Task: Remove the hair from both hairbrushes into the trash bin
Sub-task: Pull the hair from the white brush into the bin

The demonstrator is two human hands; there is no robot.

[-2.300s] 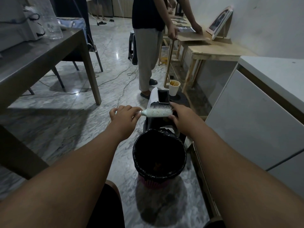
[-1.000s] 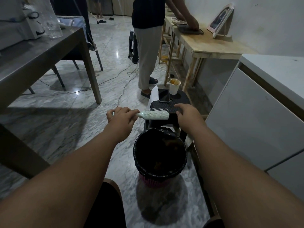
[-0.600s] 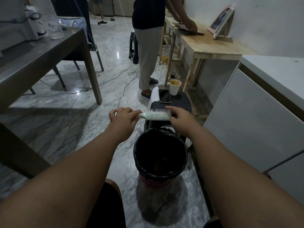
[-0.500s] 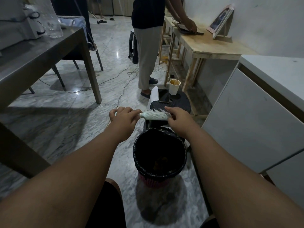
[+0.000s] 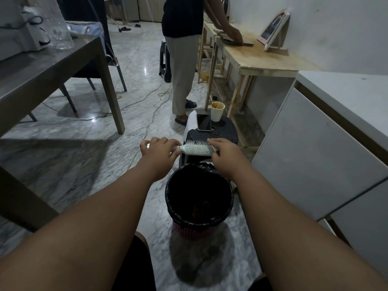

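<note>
My left hand (image 5: 157,153) grips the handle of a white hairbrush (image 5: 196,148), holding it level with its bristles pointing up and away. At the far end of the brush head, my right hand (image 5: 225,154) rests with its fingers curled among the bristles. Just below and nearer to me stands the trash bin (image 5: 227,186), lined with a black bag over a pink base, with some brownish debris at its bottom. I cannot make out any hair on the brush. No second hairbrush is in view.
Behind the brush is a black stool (image 5: 228,137) carrying a phone (image 5: 203,122) and a paper cup (image 5: 217,111). A person (image 5: 182,59) stands at a wooden table (image 5: 258,59). A dark table (image 5: 52,66) is on the left, a white cabinet (image 5: 315,148) on the right, and cables (image 5: 144,101) cross the floor.
My right hand came back from beside the brush onto the bristles at its far end. The left hand and the brush have barely moved.
</note>
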